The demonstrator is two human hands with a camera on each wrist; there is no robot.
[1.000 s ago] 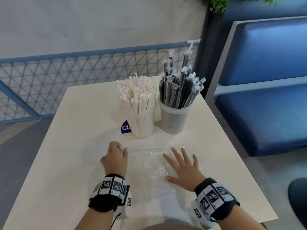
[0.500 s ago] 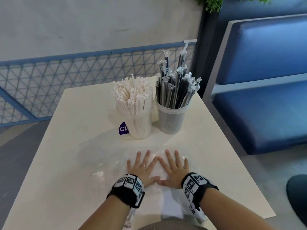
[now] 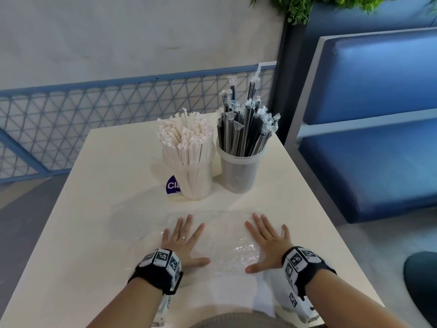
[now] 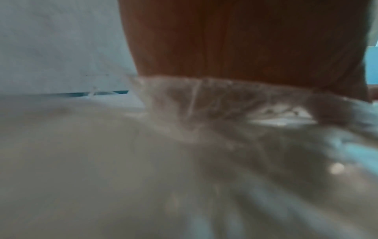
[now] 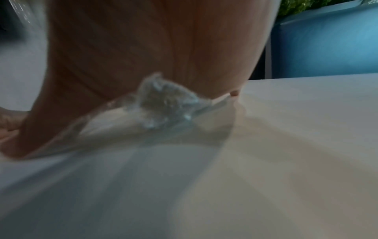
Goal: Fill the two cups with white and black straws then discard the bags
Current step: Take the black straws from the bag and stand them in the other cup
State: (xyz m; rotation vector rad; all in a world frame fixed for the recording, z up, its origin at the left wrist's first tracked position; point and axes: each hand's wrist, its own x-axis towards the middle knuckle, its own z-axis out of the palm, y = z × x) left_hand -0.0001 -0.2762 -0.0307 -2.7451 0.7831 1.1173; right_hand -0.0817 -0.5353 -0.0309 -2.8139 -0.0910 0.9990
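A clear plastic bag (image 3: 224, 237) lies flat on the white table (image 3: 94, 233) near its front edge. My left hand (image 3: 183, 242) presses its left part with straight, spread fingers. My right hand (image 3: 267, 245) presses its right part the same way. Behind the bag stand two clear cups: the left cup (image 3: 194, 178) is packed with white paper-wrapped straws (image 3: 186, 136), the right cup (image 3: 238, 171) with black straws (image 3: 246, 124) in clear wrappers. Both wrist views are blurred, showing crumpled bag film (image 4: 225, 105) (image 5: 163, 103) under each palm.
A purple label (image 3: 172, 185) lies at the foot of the left cup. A blue mesh railing (image 3: 71, 110) runs behind the table. A blue padded bench (image 3: 369, 138) stands close along the table's right edge.
My left hand went from a fist at the bag's left edge to flat. Both hands met side by side on the bag's middle, then slid apart to its left and right.
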